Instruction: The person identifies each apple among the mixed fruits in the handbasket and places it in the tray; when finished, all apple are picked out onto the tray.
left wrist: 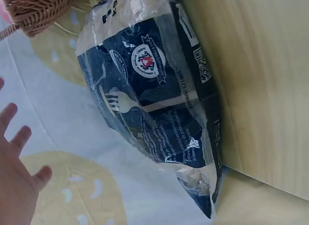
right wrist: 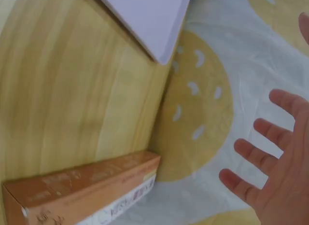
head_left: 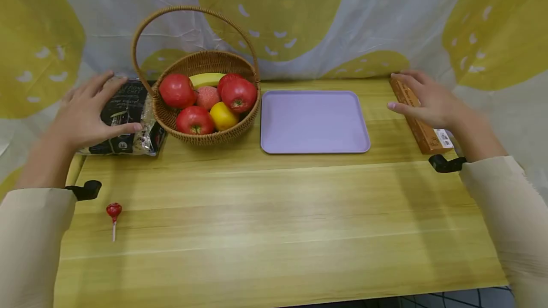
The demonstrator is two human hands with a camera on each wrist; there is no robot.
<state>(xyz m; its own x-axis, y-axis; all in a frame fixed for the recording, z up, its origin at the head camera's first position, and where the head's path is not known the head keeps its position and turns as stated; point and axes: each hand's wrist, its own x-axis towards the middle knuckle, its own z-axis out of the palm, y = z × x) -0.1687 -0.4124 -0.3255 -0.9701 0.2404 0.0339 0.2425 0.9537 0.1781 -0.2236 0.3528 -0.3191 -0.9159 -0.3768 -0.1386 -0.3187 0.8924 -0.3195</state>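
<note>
Sleeves (head_left: 32, 236), beige, two, flanking the bench (head_left: 265, 232). Left hand (head_left: 87, 115): spread, grasping nothing, apart from the bag (head_left: 128, 101) at back left, lying flat, probably because soft. Right hand (head_left: 434, 101): likewise unclenched, holding nothing, apart from the box (head_left: 428, 136) at back right, laid low, likely for steadiness. Basket (head_left: 205, 140) (handle (head_left: 188, 7) raised), presumably keeping fruit (head_left: 194, 120) from rolling. Tray (head_left: 314, 122), lilac, between basket and box. Lollipop (head_left: 113, 211), loose, near left.

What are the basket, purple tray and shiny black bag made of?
Basket: looks like wicker or a plastic copy, slightly glossy, with woven strands. Tray: probably plastic, smooth and matte, with rounded corners. Bag: seems thin plastic, shiny, because it crinkles and catches light.
</note>
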